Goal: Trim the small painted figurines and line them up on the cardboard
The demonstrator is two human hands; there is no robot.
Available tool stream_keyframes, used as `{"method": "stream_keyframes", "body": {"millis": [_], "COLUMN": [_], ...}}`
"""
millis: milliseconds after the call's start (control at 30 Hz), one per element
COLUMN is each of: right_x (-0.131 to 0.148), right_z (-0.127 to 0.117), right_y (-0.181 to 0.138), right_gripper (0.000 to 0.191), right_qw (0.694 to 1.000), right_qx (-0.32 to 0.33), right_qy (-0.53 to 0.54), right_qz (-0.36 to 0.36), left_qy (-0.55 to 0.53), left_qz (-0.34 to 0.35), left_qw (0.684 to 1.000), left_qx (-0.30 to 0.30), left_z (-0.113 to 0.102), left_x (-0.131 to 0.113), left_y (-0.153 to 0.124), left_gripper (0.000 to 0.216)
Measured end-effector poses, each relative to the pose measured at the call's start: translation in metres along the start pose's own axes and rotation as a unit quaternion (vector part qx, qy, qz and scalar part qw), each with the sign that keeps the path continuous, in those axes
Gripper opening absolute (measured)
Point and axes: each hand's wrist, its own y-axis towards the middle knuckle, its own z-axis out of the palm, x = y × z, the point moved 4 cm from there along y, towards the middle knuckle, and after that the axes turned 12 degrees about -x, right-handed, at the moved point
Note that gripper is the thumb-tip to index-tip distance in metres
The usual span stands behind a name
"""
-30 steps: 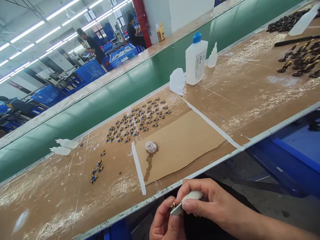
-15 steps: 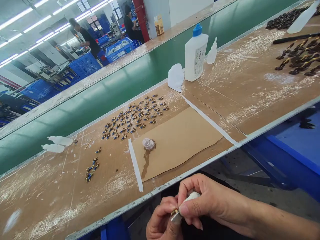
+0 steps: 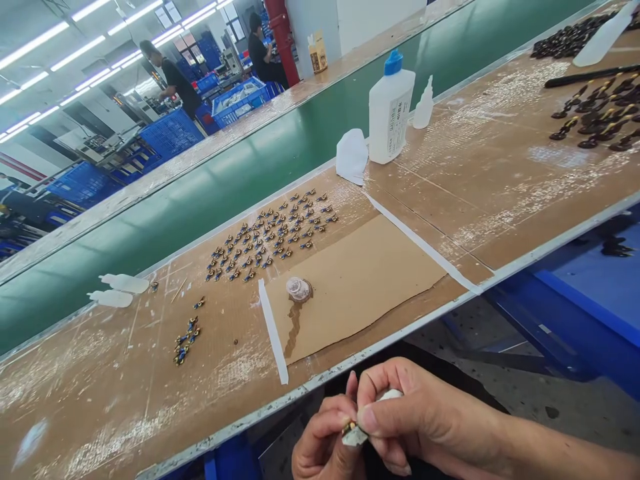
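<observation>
Low in the picture, just off the table's front edge, my two hands meet at their fingertips. My left hand [image 3: 323, 437] pinches a small gold-coloured piece [image 3: 350, 427], mostly covered by fingers. My right hand [image 3: 425, 407] is closed on a whitish cloth-like scrap [image 3: 355, 437], whose lower end lies against the gold piece and my left thumb. Many small blue-and-gold pieces [image 3: 270, 233] stand in rows on the table, and several more [image 3: 187, 340] lie in a loose group at the left.
A taped cardboard sheet [image 3: 350, 287] carries a small round pot [image 3: 299, 289] with a dark stain. Behind are a blue-capped white bottle [image 3: 391, 113] and a small dropper bottle [image 3: 424, 107]. Dark pieces [image 3: 595, 113] lie right; a blue bin [image 3: 590, 320] stands below. Two co-workers are farther back.
The white scrap has shifted between my fingers, its lower end now wider and flatter beside the gold piece. A left finger has lifted. The view has moved slightly.
</observation>
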Motion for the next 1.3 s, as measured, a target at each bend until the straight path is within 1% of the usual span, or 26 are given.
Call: {"method": "stream_keyframes", "body": {"millis": [100, 200, 367, 467, 633, 733, 900, 1067, 1200, 1300], "right_x": [-0.003, -0.006, -0.003, 0.002, 0.006, 0.005, 0.004, -0.001, -0.002, 0.008], "right_z": [0.001, 0.001, 0.000, 0.000, 0.000, -0.002, -0.003, 0.001, 0.003, -0.004], "right_y": [0.000, 0.002, 0.004, 0.004, 0.004, 0.004, 0.004, 0.002, 0.005, 0.007], "right_gripper": [0.014, 0.017, 0.014, 0.013, 0.017, 0.016, 0.013, 0.009, 0.007, 0.015], "right_qw": [1.000, 0.999, 0.999, 1.000, 1.000, 1.000, 1.000, 1.000, 1.000, 0.998], "right_qx": [-0.003, 0.008, 0.016, 0.012, 0.008, 0.013, 0.019, 0.018, 0.004, -0.015], "right_qy": [0.014, 0.027, 0.018, 0.008, -0.013, -0.018, -0.011, 0.004, 0.024, 0.060], "right_qz": [-0.004, -0.016, -0.023, -0.014, -0.002, 0.000, 0.002, 0.015, 0.000, -0.034], "left_qy": [-0.004, -0.006, -0.001, 0.004, -0.001, 0.004, 0.008, 0.004, 0.010, 0.012], "left_qz": [0.007, 0.010, -0.018, -0.013, -0.009, -0.004, 0.008, 0.023, 0.057, 0.092], "left_qw": [1.000, 1.000, 0.999, 0.998, 0.999, 0.999, 1.000, 1.000, 0.998, 0.995], "left_qx": [0.004, 0.000, -0.039, -0.053, -0.046, -0.039, -0.004, 0.017, 0.011, 0.023], "left_z": [-0.001, -0.002, -0.002, 0.002, 0.008, 0.005, -0.002, 0.000, 0.002, 0.005], "left_x": [0.001, 0.002, 0.002, 0.001, -0.001, 0.000, 0.003, 0.000, -0.003, -0.007], "left_y": [0.002, 0.004, 0.003, 0.002, 0.000, 0.001, 0.003, 0.004, 0.006, 0.007], "left_gripper": [0.013, 0.014, 0.017, 0.019, 0.019, 0.018, 0.015, 0.013, 0.011, 0.010]}}
